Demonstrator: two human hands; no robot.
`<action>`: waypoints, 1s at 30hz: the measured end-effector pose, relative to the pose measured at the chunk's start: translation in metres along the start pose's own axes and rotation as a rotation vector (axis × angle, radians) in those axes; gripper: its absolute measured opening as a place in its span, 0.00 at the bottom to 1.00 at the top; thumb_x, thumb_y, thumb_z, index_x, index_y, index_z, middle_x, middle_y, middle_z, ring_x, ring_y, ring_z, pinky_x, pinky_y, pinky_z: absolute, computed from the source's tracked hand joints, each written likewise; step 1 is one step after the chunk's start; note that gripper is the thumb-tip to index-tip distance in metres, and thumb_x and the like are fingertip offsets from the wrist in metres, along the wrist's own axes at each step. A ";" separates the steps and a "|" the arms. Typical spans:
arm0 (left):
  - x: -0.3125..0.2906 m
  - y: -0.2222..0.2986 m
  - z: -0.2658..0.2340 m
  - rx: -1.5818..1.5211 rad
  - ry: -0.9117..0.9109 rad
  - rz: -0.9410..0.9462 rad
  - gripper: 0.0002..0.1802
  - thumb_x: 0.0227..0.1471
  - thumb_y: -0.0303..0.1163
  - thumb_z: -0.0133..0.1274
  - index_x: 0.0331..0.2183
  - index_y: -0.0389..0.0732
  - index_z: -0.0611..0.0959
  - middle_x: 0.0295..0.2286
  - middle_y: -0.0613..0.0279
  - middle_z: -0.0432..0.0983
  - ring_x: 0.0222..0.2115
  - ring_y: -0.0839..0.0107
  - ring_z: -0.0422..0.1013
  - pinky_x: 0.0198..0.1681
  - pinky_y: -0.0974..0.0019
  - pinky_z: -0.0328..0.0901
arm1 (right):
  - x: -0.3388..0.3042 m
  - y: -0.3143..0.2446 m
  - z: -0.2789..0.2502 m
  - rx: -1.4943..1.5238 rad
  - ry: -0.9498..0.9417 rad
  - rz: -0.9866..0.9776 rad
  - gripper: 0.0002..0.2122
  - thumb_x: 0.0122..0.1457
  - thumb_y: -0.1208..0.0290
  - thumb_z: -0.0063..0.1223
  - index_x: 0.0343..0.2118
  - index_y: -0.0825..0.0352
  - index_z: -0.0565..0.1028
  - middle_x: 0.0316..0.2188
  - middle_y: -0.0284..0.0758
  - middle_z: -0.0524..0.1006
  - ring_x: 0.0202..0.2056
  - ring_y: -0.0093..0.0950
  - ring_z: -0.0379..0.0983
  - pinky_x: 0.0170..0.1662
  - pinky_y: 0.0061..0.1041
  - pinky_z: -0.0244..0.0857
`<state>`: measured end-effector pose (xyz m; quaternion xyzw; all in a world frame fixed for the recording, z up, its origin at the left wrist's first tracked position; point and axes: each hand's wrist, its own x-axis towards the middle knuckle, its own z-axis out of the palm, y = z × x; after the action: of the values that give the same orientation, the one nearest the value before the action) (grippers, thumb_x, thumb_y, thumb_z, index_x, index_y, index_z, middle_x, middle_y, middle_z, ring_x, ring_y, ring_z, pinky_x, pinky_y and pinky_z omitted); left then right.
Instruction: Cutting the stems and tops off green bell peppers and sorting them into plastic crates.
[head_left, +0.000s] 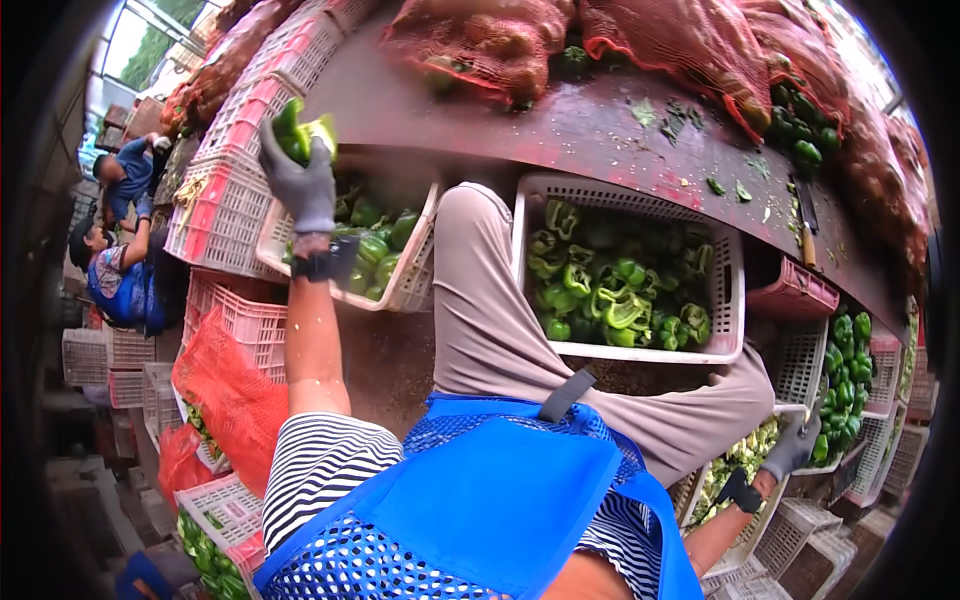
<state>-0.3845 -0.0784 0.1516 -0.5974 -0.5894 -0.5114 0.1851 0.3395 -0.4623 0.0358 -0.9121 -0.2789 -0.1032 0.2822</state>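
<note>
One cut green pepper (288, 128) is pinched in the left hand (300, 183) near the left crate (421, 240), pale face rightward, long axis unclear. Two crates, that and the middle crate (640, 352), hold peppers (625, 308), several opened. The right hand (792, 447), whose grip I cannot tell, is beside crated trimmings (742, 462).

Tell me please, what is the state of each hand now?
Left hand: holding a cut green pepper.
Right hand: cannot tell whether it is open, closed or holding something.
</note>
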 end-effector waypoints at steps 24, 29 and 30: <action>-0.211 0.221 0.242 -0.063 -1.652 0.604 0.36 0.47 0.43 0.57 0.57 0.45 0.70 0.47 0.45 0.73 0.52 0.52 0.68 0.54 0.55 0.64 | -0.003 -0.131 0.019 0.160 -0.077 -0.157 0.07 0.56 0.72 0.57 0.37 0.67 0.78 0.30 0.38 0.80 0.31 0.28 0.77 0.36 0.27 0.68; -0.345 0.162 0.334 -0.147 -1.681 0.354 0.29 0.55 0.43 0.47 0.58 0.46 0.69 0.53 0.47 0.68 0.52 0.50 0.68 0.55 0.58 0.63 | -0.025 -0.131 0.034 0.173 -0.143 -0.181 0.07 0.55 0.72 0.58 0.36 0.67 0.78 0.29 0.39 0.79 0.29 0.32 0.77 0.35 0.28 0.69; -0.355 0.155 0.346 -0.083 -1.712 0.370 0.28 0.59 0.44 0.42 0.59 0.46 0.67 0.56 0.49 0.65 0.54 0.52 0.66 0.55 0.59 0.62 | -0.030 -0.124 0.037 0.147 -0.119 -0.208 0.07 0.55 0.72 0.59 0.36 0.68 0.77 0.29 0.40 0.79 0.29 0.34 0.77 0.35 0.29 0.69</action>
<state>-0.0327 -0.0129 -0.2253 -0.8682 -0.4003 0.1298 -0.2629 0.2453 -0.3698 0.0519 -0.8595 -0.3951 -0.0567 0.3192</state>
